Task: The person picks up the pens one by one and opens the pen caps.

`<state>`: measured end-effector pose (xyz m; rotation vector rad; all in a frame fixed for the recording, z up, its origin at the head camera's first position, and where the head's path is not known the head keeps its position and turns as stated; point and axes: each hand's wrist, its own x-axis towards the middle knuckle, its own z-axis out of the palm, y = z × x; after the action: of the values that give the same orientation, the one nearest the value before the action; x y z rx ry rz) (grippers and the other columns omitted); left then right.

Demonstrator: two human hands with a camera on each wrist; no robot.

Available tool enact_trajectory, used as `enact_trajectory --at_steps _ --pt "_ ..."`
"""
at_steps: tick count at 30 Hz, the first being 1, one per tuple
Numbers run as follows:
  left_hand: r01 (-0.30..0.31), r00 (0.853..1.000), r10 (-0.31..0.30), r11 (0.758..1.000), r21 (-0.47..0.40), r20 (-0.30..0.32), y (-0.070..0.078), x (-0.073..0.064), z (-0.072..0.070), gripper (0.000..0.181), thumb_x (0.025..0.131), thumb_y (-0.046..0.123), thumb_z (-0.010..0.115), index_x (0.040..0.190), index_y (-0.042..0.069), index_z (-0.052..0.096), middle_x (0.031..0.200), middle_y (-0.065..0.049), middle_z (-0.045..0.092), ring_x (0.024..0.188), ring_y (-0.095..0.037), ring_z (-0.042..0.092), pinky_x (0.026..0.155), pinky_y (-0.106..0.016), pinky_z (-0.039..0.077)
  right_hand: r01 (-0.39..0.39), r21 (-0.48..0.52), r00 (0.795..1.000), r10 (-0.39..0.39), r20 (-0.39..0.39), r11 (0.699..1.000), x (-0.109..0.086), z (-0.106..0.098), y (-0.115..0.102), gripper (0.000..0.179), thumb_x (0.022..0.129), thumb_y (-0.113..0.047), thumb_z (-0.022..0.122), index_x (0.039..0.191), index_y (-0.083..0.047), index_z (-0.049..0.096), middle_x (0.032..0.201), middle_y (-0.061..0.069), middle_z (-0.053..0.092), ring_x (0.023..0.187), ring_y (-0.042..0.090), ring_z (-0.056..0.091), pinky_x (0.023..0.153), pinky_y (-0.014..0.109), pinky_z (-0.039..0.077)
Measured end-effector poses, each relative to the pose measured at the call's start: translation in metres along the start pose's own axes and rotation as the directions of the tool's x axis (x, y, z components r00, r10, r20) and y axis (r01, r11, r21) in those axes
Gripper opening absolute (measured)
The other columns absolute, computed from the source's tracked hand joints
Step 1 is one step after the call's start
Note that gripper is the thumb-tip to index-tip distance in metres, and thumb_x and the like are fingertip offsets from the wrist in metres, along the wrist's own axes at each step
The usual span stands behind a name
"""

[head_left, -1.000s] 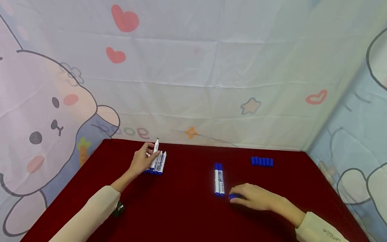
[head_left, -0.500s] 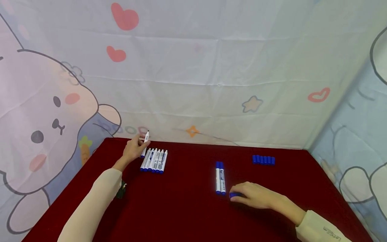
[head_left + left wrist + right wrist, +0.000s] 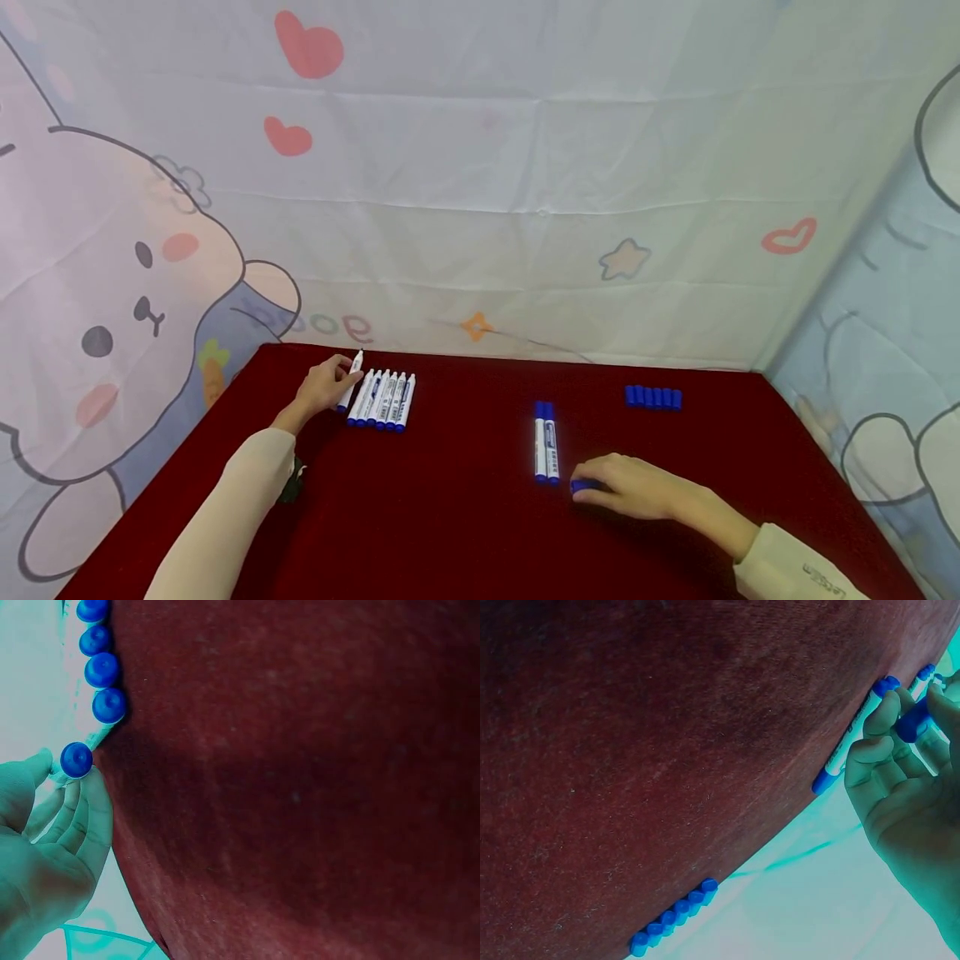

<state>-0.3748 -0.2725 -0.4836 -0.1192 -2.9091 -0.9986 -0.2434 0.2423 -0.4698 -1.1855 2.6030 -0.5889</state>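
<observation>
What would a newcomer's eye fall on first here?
Probably the red table against the pale cartoon backdrop. Left of centre, the left hand holds an uncapped marker beside a marker row; right of centre, the right hand holds a blue cap near two capped markers.

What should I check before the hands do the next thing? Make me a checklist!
1. Left hand pinches one uncapped marker: ok.
2. That marker rests fully on the red cloth: cannot tell, the hand hides part of it.
3. Other six uncapped markers lie side by side: ok, in a row beside the left hand.
4. Right hand holds a blue cap: ok.
5. Six loose caps are lined up: ok, at the far right.
6. All markers have their caps on: not ok, only the middle pair do.
</observation>
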Motion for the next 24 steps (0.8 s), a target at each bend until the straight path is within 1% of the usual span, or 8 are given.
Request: enact_trajectory --at_steps 6,9,16,20,24 --pt "-0.004 1.000 0.003 0.999 0.039 0.027 -0.0037 -0.0016 0.0042 0.045 0.104 0.027 0.058 0.131 -0.009 0.052 0.106 -0.027 0.069 0.068 -0.020 0.062 0.055 -0.028 0.052 -0.001 0.002 1.000 0.001 0.007 1.000 -0.0013 0.0005 0.0007 0.030 0.106 -0.041 0.053 0.118 -0.020 0.071 0.107 -0.016 0.071 0.101 0.000 0.067 0.088 0.025 0.057" --pt "0.012 0.999 -0.013 0.999 0.052 0.033 -0.0044 -0.0030 0.0060 0.045 0.104 0.027 0.058 0.132 -0.008 0.053 0.107 -0.026 0.069 0.068 -0.019 0.061 0.056 -0.027 0.049 0.000 0.002 1.000 0.000 0.011 1.000 -0.0011 0.0012 0.0015 0.030 0.106 -0.041 0.053 0.118 -0.021 0.071 0.106 -0.017 0.070 0.101 0.000 0.066 0.088 0.025 0.057" --pt "0.016 0.998 -0.018 0.999 0.039 0.059 -0.0080 -0.0060 0.0087 0.043 0.104 0.025 0.058 0.130 -0.010 0.054 0.107 -0.028 0.069 0.064 -0.018 0.063 0.053 -0.029 0.053 -0.005 -0.005 1.000 0.005 0.016 1.000 -0.0010 0.0030 0.0020 0.030 0.106 -0.042 0.053 0.118 -0.021 0.071 0.106 -0.017 0.070 0.101 0.000 0.066 0.089 0.026 0.057" --pt "0.023 0.997 -0.026 0.999 0.048 0.068 -0.0056 -0.0076 0.0082 0.044 0.104 0.025 0.058 0.131 -0.009 0.054 0.110 -0.029 0.069 0.064 -0.018 0.063 0.053 -0.029 0.054 0.007 -0.023 1.000 -0.007 0.006 1.000 -0.0009 0.0033 0.0017 0.030 0.106 -0.041 0.053 0.119 -0.020 0.070 0.109 -0.015 0.071 0.103 0.002 0.067 0.090 0.026 0.057" --pt "0.042 0.996 -0.047 0.997 0.071 0.073 -0.0015 -0.0090 0.0088 0.045 0.104 0.026 0.057 0.131 -0.009 0.054 0.112 -0.029 0.069 0.063 -0.017 0.064 0.054 -0.029 0.055 0.029 -0.038 1.000 -0.029 -0.005 0.999 0.0000 0.0038 0.0026 0.030 0.106 -0.041 0.054 0.119 -0.019 0.070 0.106 -0.014 0.069 0.099 0.001 0.065 0.086 0.024 0.057"
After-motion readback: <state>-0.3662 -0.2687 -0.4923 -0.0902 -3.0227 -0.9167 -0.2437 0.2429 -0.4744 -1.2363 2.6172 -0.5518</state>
